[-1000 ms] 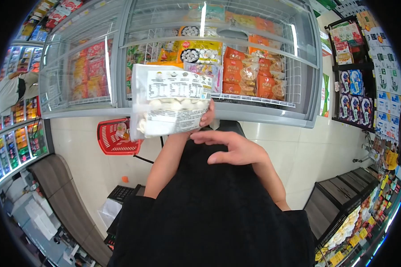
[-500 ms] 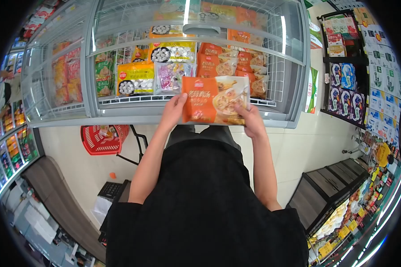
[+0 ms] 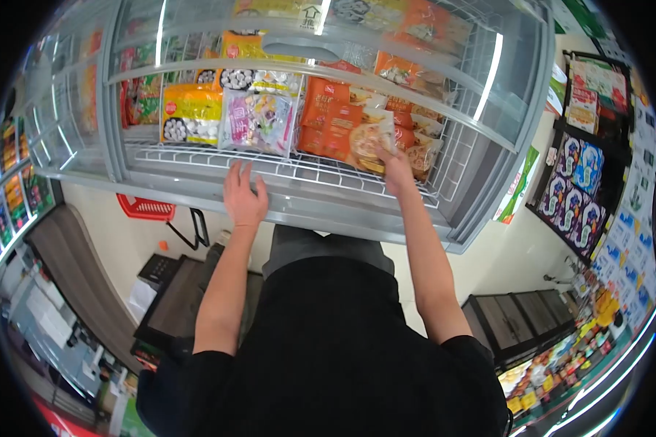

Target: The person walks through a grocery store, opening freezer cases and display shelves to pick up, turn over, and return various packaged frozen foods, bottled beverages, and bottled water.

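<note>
My right hand (image 3: pixel 395 169) grips the right edge of an orange food bag (image 3: pixel 345 132) inside the open front part of the freezer (image 3: pixel 288 200). Similar orange bags lie around and behind it, above the white wire basket (image 3: pixel 321 172). My left hand (image 3: pixel 245 193) rests at the freezer's front edge with its fingers spread, holding nothing. Just beyond it are a purple and clear bag (image 3: pixel 256 122) and a yellow bag with white balls (image 3: pixel 191 114).
A red shopping basket (image 3: pixel 147 207) stands on the floor at the left, below the freezer. Sliding glass lids with a grey handle (image 3: pixel 301 49) cover the freezer's far part. Boxed goods (image 3: pixel 572 191) are stacked at the right.
The white-backed bag seen first is out of my hands. The orange bag, held in both hands half a second ago, has moved into the freezer. My left hand has let go and moved left.
</note>
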A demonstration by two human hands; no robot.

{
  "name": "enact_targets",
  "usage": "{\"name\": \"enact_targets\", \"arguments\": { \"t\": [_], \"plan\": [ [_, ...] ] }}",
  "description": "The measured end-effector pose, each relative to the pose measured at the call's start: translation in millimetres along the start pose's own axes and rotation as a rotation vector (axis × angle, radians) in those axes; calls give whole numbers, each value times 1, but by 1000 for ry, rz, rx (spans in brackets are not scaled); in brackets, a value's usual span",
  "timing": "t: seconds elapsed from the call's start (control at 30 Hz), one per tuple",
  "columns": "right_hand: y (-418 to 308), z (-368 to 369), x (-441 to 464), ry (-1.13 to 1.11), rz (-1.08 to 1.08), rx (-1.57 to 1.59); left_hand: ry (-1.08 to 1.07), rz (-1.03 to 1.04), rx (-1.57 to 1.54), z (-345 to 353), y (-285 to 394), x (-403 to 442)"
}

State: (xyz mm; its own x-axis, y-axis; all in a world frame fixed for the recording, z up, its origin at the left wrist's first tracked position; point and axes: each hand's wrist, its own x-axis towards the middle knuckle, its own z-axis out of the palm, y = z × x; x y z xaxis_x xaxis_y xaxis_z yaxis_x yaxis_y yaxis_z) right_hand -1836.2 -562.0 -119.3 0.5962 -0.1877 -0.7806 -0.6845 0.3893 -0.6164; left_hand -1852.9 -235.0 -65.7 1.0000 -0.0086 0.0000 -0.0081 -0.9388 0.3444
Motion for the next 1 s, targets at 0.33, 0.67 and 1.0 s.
{"name": "enact_targets", "arguments": {
  "t": [0.33, 0.67, 1.0],
  "plan": [
    [1, -43, 65, 234, -164, -1174, -88, 0, 9, -3, 2, 6],
    [-15, -112, 144, -241, -274, -1738, -85, 24, 3, 0, -2, 5],
    [-60, -77, 45, -136, -123, -1838, -31, 22, -11, 1, -4, 1]
  ]
}}
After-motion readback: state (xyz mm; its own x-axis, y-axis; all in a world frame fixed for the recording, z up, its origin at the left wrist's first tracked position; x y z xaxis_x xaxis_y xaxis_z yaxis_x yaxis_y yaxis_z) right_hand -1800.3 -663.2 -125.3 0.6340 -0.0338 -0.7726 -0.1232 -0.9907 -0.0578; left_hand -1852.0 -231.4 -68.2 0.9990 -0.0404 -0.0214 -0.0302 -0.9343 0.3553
